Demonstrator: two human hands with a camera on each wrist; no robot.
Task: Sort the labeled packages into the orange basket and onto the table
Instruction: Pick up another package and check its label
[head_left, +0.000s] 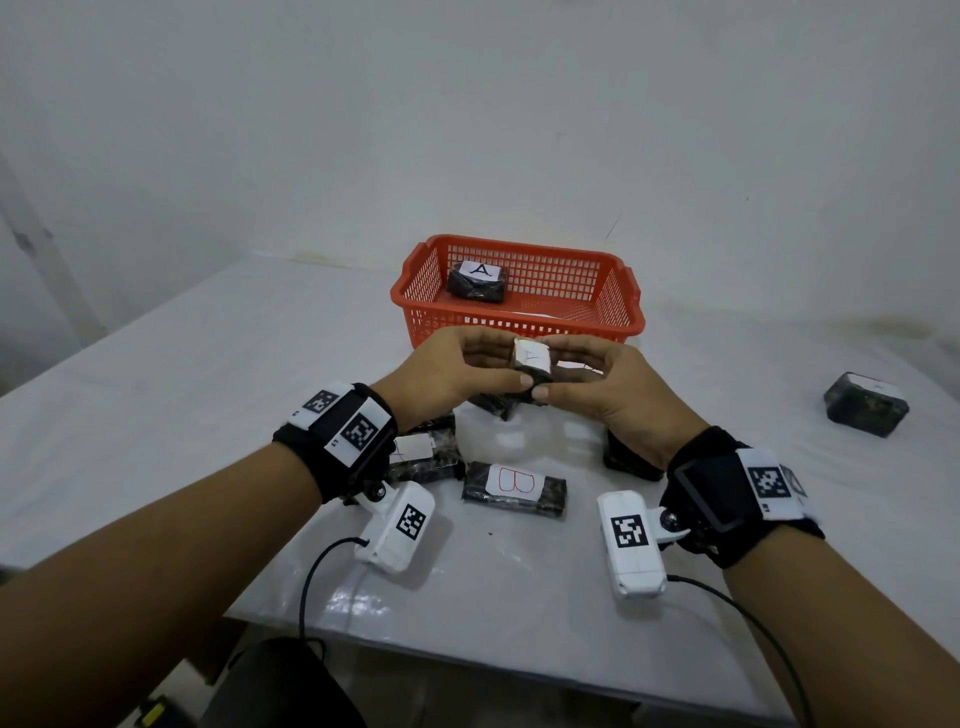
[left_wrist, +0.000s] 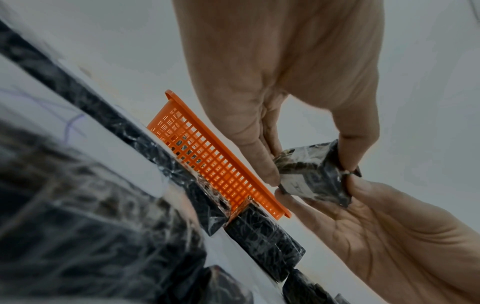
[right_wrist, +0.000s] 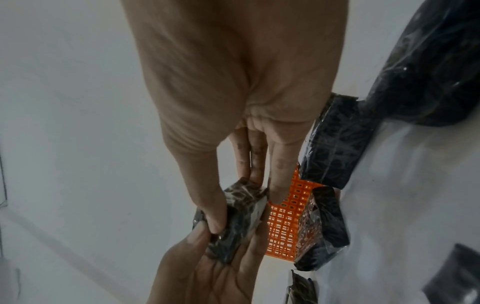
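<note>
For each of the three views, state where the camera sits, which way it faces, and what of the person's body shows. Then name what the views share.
Head: worn on the head, facing forward and down at the table; both forearms, left hand and right hand show.
Left wrist: on the left wrist, looking along the left hand to its fingertips; the right hand shows too.
Right wrist: on the right wrist, looking along the right hand; the left hand shows too.
Shared: all three show the small package held by both hands, and the orange basket.
</note>
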